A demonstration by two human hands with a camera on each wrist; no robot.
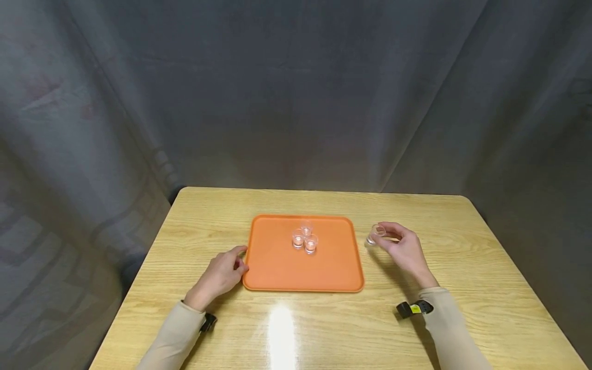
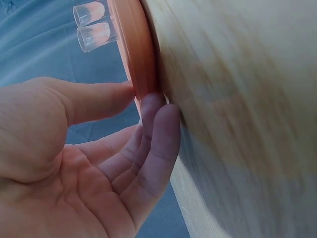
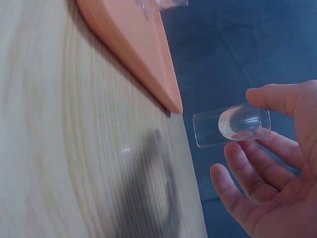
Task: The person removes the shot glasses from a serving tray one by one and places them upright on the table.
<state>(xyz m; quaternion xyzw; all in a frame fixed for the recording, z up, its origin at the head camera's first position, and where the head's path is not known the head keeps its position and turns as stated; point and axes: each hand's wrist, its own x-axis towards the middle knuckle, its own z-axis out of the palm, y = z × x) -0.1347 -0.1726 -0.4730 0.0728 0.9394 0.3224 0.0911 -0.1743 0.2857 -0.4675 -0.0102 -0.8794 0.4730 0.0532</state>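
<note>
An orange tray [image 1: 277, 275] lies on the wooden table, carrying three small clear shot glasses [image 1: 311, 245] grouped at its middle. My left hand [image 1: 223, 272] pinches the tray's left rim, the thumb on its upper edge and fingertips [image 2: 166, 121] low against the outer side in the left wrist view. To the right of the tray, my right hand [image 1: 403, 249] holds another clear shot glass [image 3: 210, 129] near its rim, between thumb and fingers. This glass is upright above the table, and its thick base points down toward the wood.
The wooden table [image 1: 467, 272] reaches past the tray on every side. Dark grey curtains [image 1: 287, 103] hang behind it and at both sides. A wrist camera [image 1: 414, 308] is strapped on the right forearm, another [image 1: 208, 322] on the left.
</note>
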